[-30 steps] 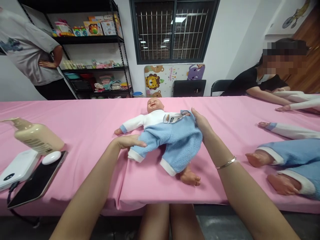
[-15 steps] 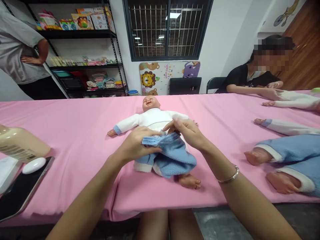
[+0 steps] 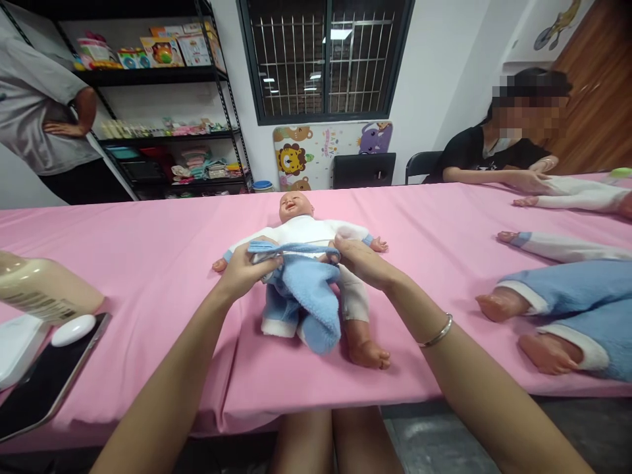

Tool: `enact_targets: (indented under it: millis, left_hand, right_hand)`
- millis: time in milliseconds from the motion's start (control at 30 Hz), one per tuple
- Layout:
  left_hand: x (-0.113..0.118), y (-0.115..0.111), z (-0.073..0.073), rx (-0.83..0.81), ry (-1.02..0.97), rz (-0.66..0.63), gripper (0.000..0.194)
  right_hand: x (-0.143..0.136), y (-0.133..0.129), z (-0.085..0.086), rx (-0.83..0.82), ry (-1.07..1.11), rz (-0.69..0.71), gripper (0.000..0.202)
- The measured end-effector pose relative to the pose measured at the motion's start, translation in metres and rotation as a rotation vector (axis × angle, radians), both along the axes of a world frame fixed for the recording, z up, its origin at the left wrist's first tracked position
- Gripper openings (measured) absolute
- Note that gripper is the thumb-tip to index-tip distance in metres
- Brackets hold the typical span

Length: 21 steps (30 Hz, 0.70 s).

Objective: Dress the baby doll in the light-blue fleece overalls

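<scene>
A baby doll (image 3: 296,205) in a white top lies on its back on the pink cloth, head away from me. Blue fleece trousers (image 3: 311,293) with white cuffs lie over its lower body. My left hand (image 3: 244,268) grips one side of the waistband, thumb and fingers closed on it. The other side of the waistband is pinched in my right hand (image 3: 360,260), and the band is stretched between the two. One bare doll foot (image 3: 368,353) and a white-clad lower leg show beside the trousers. The doll's other foot is hidden.
On the left are a lotion bottle (image 3: 49,286), a phone (image 3: 49,375), a white oval object (image 3: 74,330) and a white box (image 3: 20,345). Another doll in blue trousers (image 3: 582,289) lies right. A seated person (image 3: 474,151) handles a doll farther right; another person (image 3: 49,118) stands left.
My hands have moved apart and slightly left, pulling the waistband straight. The fleece has shifted left, uncovering the doll's white-clad leg on the right.
</scene>
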<state>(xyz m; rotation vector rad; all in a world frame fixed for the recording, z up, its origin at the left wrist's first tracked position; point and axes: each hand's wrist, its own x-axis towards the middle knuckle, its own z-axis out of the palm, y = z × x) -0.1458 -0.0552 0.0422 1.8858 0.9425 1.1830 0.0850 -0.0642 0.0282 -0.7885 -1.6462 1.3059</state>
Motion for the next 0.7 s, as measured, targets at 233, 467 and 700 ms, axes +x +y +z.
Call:
enact_targets:
  millis: [233,467,700]
  left_hand:
    - [0.003,0.002,-0.003,-0.143,-0.069,0.069,0.037]
    - [0.0,-0.002,-0.006,0.526,0.011,0.358,0.054]
    - [0.013,-0.017,-0.001,0.688,0.609,-0.018,0.045]
  right_hand:
    - [-0.005,0.001,-0.001,-0.158,0.303,-0.008,0.049]
    - [-0.011,-0.011,0.005,0.119,0.019,-0.012,0.04]
    - [-0.007,-0.001,-0.001,0.097,0.03,-0.12,0.048]
